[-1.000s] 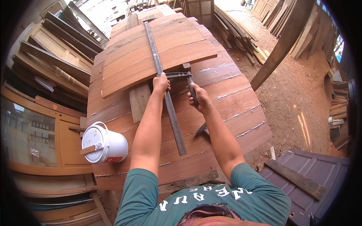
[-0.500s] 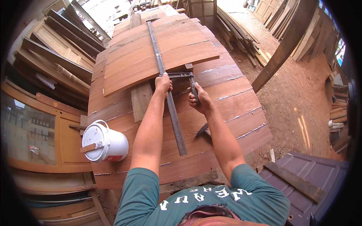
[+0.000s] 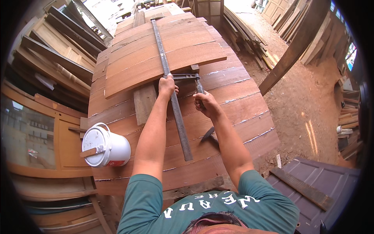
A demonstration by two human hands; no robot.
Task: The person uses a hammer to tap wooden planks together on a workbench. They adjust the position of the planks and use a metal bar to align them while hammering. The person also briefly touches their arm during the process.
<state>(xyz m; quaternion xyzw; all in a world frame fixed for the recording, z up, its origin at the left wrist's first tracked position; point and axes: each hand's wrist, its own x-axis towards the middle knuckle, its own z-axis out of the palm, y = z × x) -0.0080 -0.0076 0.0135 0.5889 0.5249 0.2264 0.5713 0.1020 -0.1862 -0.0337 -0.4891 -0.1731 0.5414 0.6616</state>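
forearms reach up from the lower edge, the left nearly straight, the right slanting inward with its elbow slightly bent. left hand (image 3: 167,85) is wrapped around the bar of a long clamp (image 3: 159,43), just below the near edge of a panel (image 3: 132,70). right hand (image 3: 207,104), a little lower and to the right, is curled in a fist around the clamp's dark handle (image 3: 200,86). the clamp lies lengthwise over the panel, its far head by the far edge, its near end jutting over the lower boards (image 3: 237,93).

those boards form a wide reddish surface with pale streaks along the joints. a plank (image 3: 144,107) sticks out from under the panel. a white bucket (image 3: 117,148) stands at the left, a stick (image 3: 90,152) lying across its lid. framed doors (image 3: 69,144) line the left side; dirt floor (image 3: 300,101), a leaning post (image 3: 290,52), stacked lumber (image 3: 243,33) and a purple door (image 3: 302,175) fill the right.

the right forearm covers part of a dark blade (image 3: 206,134), so its kind is unclear. some left fingers are hidden, and the far background is washed out by glare.
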